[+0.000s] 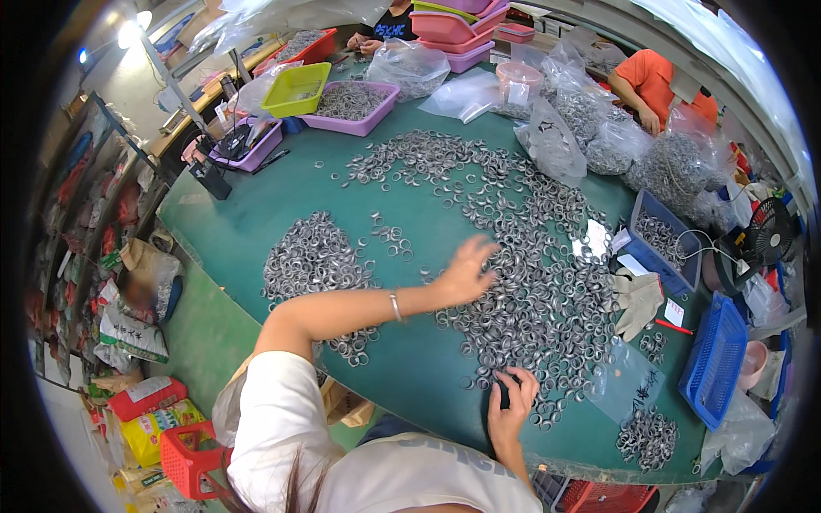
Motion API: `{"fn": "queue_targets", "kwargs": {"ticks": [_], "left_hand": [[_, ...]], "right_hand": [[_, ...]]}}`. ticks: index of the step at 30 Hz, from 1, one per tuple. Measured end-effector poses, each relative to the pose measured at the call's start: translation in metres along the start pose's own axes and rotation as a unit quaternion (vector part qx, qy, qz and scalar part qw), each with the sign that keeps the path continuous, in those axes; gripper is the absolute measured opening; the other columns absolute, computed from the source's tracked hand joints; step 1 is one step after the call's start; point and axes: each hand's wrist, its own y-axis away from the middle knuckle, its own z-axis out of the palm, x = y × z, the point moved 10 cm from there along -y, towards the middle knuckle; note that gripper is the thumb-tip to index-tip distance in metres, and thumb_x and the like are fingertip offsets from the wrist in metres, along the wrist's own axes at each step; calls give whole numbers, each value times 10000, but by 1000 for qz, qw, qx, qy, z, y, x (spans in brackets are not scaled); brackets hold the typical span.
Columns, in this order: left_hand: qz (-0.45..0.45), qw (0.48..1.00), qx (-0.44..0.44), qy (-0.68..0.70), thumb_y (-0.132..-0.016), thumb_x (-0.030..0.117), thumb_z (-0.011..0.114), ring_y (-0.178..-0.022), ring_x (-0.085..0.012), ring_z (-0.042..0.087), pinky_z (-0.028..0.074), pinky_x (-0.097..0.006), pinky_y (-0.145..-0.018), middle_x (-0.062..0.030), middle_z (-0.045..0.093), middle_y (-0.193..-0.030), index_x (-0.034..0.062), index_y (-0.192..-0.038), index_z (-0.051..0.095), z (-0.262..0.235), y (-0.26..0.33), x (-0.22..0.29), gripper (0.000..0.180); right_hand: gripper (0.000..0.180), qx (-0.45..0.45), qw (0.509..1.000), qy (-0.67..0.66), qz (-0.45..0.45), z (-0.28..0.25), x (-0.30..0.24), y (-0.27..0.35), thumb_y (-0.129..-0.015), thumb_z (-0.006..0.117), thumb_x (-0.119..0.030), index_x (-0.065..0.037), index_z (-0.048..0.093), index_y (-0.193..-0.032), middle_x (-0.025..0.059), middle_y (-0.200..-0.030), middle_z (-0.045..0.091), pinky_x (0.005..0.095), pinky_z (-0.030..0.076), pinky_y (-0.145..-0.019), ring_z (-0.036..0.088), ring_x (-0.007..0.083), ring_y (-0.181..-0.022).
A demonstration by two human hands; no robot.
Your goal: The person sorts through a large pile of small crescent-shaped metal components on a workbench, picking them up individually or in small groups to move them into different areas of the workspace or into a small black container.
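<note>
Loose grey metal rings (539, 299) lie in a broad heap across the green table. My left hand (466, 272) is over the heap's left edge, its fingers spread and slightly blurred, with nothing visible in them. By the table's near edge, my right hand (511, 403) rests at the foot of the heap with its fingers curled. A dark patch shows between that thumb and the fingers; what it is I cannot make out. Left of my left forearm is a smaller pile of rings (312, 256), partly covered by the arm. A few scattered rings (393, 241) lie between the two piles.
A purple tray of rings (355, 103) and a yellow-green tray (295, 90) stand at the far left. Stuffed plastic bags (599, 128) crowd the far right. A glove (637, 303), a blue basket (714, 359) and a fan (770, 229) are right. Two people sit across the table.
</note>
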Motion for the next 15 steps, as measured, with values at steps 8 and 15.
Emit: {"fn": "queue_targets", "kwargs": {"ticks": [8,15], "left_hand": [[-425,866,161,-211,-842,279,592,-1381,-431,161,188,-611,-1084,-214,206,-1493,14,-1356,357,-114,40,-200,624],[-224,940,103,-235,-914,329,516,-1365,-429,219,212,-472,-1123,-264,304,-1437,-59,-1299,389,-47,9,-145,562]], "right_hand": [[169,-9,1000,-6,-4,3,-8,-2,-748,652,17,-25,652,-912,125,-1072,559,439,349,-955,464,339,-1083],[193,-2,1000,4,-9,2,-2,1,-737,656,8,-34,655,-926,132,-1078,554,448,370,-939,467,352,-1086]]}}
